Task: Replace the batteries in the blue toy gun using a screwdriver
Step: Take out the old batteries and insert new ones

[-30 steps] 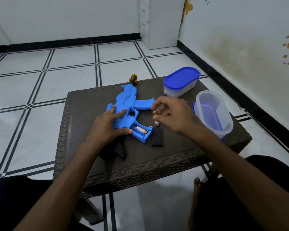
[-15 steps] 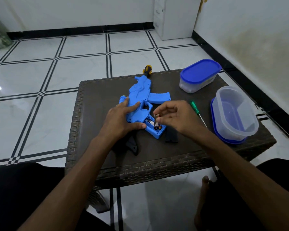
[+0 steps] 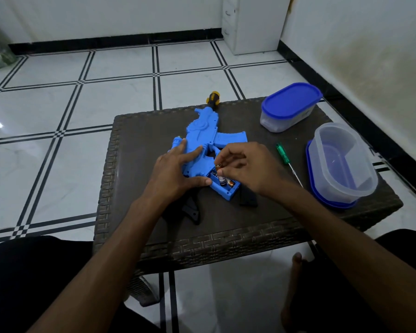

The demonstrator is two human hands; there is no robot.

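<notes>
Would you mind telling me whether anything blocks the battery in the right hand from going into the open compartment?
Nothing visible does. The right hand pinches the battery upright directly over the open compartment of the blue toy gun, where another battery already lies beside it.

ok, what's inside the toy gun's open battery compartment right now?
One battery lies in the open compartment. The right hand pinches a second battery, tilted, its lower end in the bay. The far end is hidden by the fingers, so any third cell can't be seen.

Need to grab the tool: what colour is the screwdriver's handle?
Translucent green; the screwdriver lies right of the toy gun, head view.
</notes>
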